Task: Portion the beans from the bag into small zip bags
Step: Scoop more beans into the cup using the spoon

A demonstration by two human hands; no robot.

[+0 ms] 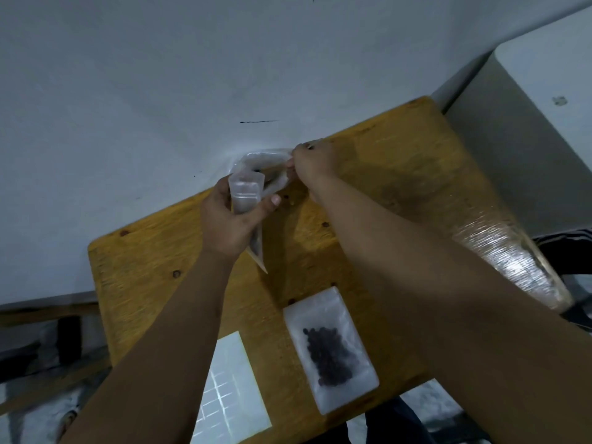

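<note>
A wooden table (pixel 400 174) fills the view. Nearer the person than both grips lie a sealed zip bag of dark beans (pixel 330 354) and a label sheet (pixel 229 389). The left hand (pixel 229 219) clasps a small zip bag (pixel 245 195) upright. Touching it, just beyond, the right hand (pixel 315 163) pinches the rim of the large clear bag (pixel 269 168).
</note>
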